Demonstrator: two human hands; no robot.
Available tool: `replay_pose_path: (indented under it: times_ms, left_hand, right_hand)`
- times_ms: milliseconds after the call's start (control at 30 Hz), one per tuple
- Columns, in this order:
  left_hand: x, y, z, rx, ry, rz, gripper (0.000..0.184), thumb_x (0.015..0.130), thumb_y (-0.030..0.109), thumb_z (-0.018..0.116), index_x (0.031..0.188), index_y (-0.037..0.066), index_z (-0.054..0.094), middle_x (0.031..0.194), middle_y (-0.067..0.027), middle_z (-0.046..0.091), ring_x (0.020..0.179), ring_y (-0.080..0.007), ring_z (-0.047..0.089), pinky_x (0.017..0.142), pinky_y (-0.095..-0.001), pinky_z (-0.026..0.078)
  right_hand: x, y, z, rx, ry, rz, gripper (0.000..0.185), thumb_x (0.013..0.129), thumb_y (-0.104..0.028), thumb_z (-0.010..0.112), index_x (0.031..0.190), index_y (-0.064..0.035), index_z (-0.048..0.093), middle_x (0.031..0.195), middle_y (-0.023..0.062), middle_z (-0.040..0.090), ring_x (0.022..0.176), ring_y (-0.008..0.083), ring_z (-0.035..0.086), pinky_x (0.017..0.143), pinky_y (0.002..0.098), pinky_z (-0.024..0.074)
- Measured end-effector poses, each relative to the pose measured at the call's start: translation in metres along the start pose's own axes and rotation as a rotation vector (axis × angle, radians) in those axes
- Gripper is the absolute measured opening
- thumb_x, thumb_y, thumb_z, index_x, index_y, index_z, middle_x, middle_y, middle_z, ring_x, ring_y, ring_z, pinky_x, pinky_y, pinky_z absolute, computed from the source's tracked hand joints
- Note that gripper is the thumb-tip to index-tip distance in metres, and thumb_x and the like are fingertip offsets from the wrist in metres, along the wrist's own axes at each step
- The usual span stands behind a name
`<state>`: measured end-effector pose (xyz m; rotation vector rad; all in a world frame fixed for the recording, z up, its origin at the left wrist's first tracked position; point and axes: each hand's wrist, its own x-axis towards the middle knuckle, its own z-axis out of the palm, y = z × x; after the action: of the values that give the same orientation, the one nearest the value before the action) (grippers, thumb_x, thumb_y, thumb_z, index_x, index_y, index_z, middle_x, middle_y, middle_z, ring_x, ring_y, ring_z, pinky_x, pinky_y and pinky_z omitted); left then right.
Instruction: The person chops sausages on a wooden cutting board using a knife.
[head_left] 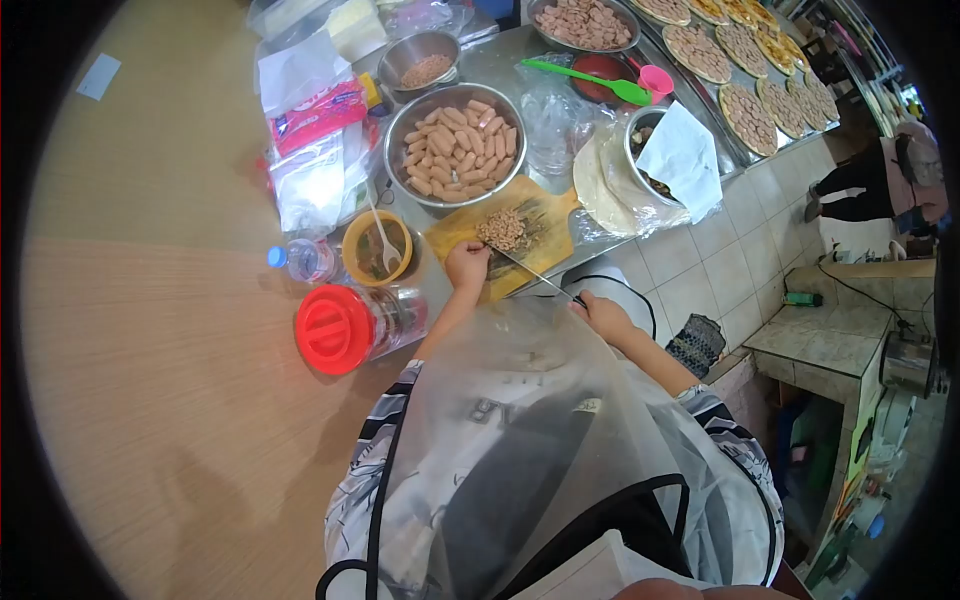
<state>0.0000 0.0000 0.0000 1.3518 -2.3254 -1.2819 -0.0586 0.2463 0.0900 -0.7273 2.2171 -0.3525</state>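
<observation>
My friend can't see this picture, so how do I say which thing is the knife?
Find the big bowl of sausages, then the wooden board below it in the picture. Slanting over the board's edge is the knife, held in the right hand. Unlike the white spoon nearby, it has a thin blade and dark handle.

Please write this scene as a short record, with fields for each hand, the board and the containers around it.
Left hand: near the knife and the chopped pieces; exact contact unclear
Right hand: holds the knife, blade pointing toward the chopped pieces
Cutting board: yellowish, bears the chopped pieces
Beyond the board: metal bowl of sausages
Left of the board: yellow bowl with white spoon, red-lidded jar, bottle with blue cap
</observation>
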Motion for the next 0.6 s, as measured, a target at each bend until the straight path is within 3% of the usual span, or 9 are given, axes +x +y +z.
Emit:
replay_pose_path:
  times_ms: [267, 400, 467, 600]
  left_hand:
    - [0.005, -0.015, 0.014, -0.322, 0.067, -0.128, 0.019, 0.058, 0.010, 0.066, 0.074, 0.003, 0.056, 0.066, -0.0078, 0.060, 0.062, -0.0185, 0.058, 0.059, -0.0280, 0.044]
    - [0.002, -0.010, 0.012, -0.312, 0.086, -0.136, 0.024, 0.059, 0.009, 0.065, 0.078, 0.004, 0.052, 0.066, -0.0079, 0.059, 0.062, -0.0198, 0.057, 0.059, -0.0289, 0.044]
    - [0.002, -0.008, 0.011, -0.299, 0.126, -0.072, 0.025, 0.062, -0.001, 0.059, 0.082, 0.001, 0.044, 0.063, -0.0071, 0.054, 0.052, -0.0138, 0.054, 0.048, -0.0238, 0.045]
    - [0.004, -0.010, 0.012, -0.316, 0.117, -0.086, 0.028, 0.061, -0.001, 0.059, 0.083, 0.002, 0.042, 0.063, -0.0072, 0.054, 0.052, -0.0148, 0.054, 0.048, -0.0243, 0.045]
  right_hand:
    - [-0.011, -0.012, -0.001, 0.005, 0.072, -0.050, 0.040, 0.084, -0.041, 0.034, 0.085, -0.0024, 0.045, 0.070, 0.0215, 0.056, 0.070, 0.0371, 0.054, 0.062, 0.0443, 0.0415]
    - [-0.021, -0.016, -0.001, -0.029, 0.042, -0.021, 0.039, 0.084, -0.040, 0.034, 0.084, -0.0025, 0.044, 0.070, 0.0215, 0.056, 0.070, 0.0368, 0.055, 0.062, 0.0446, 0.0418]
    - [-0.022, -0.016, 0.001, -0.039, 0.020, 0.003, 0.038, 0.084, -0.039, 0.034, 0.085, -0.0025, 0.044, 0.071, 0.0217, 0.056, 0.070, 0.0369, 0.055, 0.062, 0.0454, 0.0418]
    - [-0.018, -0.024, 0.004, -0.041, 0.003, 0.016, 0.038, 0.084, -0.039, 0.033, 0.086, -0.0022, 0.044, 0.071, 0.0217, 0.056, 0.071, 0.0372, 0.054, 0.063, 0.0453, 0.0419]
